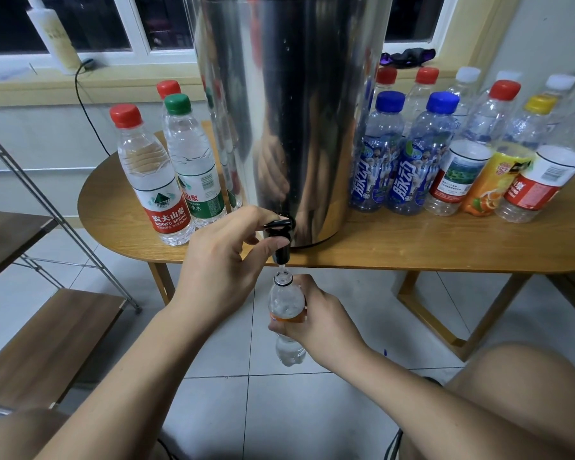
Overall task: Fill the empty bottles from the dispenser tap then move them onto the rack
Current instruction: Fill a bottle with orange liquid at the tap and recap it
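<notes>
A tall steel dispenser [289, 104] stands on the wooden table [412, 244], its black tap [281, 239] over the front edge. My left hand [223, 263] pinches the tap lever. Below the spout, my right hand [316, 318] grips an uncapped clear bottle [286, 300] with an orange label, its mouth right under the tap; water shows in its lower part. Capped bottles holding water [156, 180] stand left of the dispenser. Several empty capped bottles [409, 161] stand on the right.
A metal-framed rack with wooden shelves [47, 343] stands at the left, close to the table. A black cable [87, 111] hangs from the windowsill behind. My knee [528, 393] is at the lower right above the tiled floor.
</notes>
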`<state>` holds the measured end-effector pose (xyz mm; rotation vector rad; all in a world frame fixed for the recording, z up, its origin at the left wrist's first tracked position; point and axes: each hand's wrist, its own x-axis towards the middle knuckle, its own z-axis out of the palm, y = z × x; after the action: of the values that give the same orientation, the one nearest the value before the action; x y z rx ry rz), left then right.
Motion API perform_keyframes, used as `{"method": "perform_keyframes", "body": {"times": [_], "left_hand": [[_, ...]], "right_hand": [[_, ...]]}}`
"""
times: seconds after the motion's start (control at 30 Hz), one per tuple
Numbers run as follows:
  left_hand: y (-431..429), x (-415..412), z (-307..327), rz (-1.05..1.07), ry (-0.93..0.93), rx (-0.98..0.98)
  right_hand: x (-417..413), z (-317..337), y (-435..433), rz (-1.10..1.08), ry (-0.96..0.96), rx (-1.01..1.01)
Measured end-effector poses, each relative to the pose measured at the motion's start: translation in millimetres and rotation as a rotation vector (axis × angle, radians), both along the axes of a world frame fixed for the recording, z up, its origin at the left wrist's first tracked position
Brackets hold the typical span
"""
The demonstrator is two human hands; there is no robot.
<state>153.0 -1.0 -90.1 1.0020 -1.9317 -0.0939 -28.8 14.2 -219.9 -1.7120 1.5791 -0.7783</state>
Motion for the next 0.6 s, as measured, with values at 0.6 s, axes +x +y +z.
{"method": "perform_keyframes", "body": {"times": [0.6], "left_hand": [[0.6,0.7,0.3,0.0,-0.011,-0.001]], "right_hand": [[-0.3,1.2,0.3,0.003,0.024,-0.013]]}}
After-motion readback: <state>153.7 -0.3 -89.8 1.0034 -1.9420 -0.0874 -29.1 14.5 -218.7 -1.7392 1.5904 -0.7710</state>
